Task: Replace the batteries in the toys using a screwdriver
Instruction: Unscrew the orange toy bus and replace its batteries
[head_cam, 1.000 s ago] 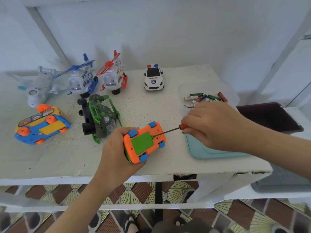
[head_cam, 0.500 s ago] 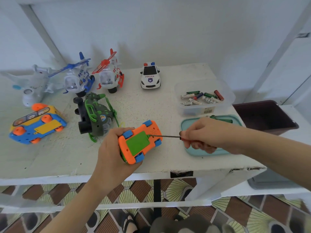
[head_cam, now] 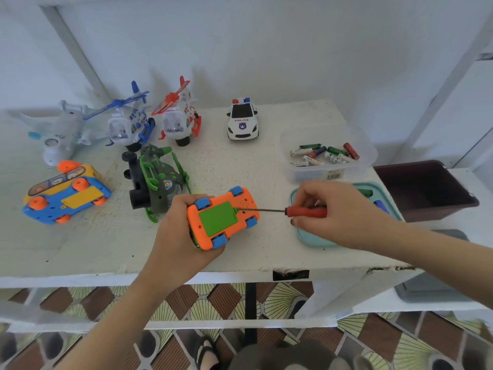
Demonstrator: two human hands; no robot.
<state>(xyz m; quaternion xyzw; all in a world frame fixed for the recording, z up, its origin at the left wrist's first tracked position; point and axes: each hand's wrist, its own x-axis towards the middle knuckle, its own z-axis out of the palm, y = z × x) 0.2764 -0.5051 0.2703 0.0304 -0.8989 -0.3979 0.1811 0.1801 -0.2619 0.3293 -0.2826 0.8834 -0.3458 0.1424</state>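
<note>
- Your left grip (head_cam: 181,231) is clamped round the orange toy car (head_cam: 245,204); the fingers curl over its left side and the palm sits under it
- The car is held just over the near edge of the desk (head_cam: 240,166), underside up, its blue wheels and green battery cover (head_cam: 217,218) facing you
- Your right grip (head_cam: 338,212) is pinched on the red handle of the screwdriver (head_cam: 304,211); the thumb and fingers close round it, with the handle's front end showing
- The screwdriver lies nearly level, pointing left; its thin shaft spans the gap between your two grips and crosses the car's front end
- The tip meets the right edge of the green cover; it is too small to tell whether it sits in a screw head
- A teal tray (head_cam: 314,240) lies on the desk under your right grip
- Beyond it stands a clear box (head_cam: 368,156) with loose batteries (head_cam: 325,156) inside; a dark brown bin (head_cam: 426,190) sits off the desk's right end
- Left of the car lie a green and grey toy (head_cam: 154,180) and a blue and yellow bus (head_cam: 64,196), the bus wheels up
- Along the back stand a white plane (head_cam: 58,129), two helicopters and a police car (head_cam: 242,121), well apart from both grips
</note>
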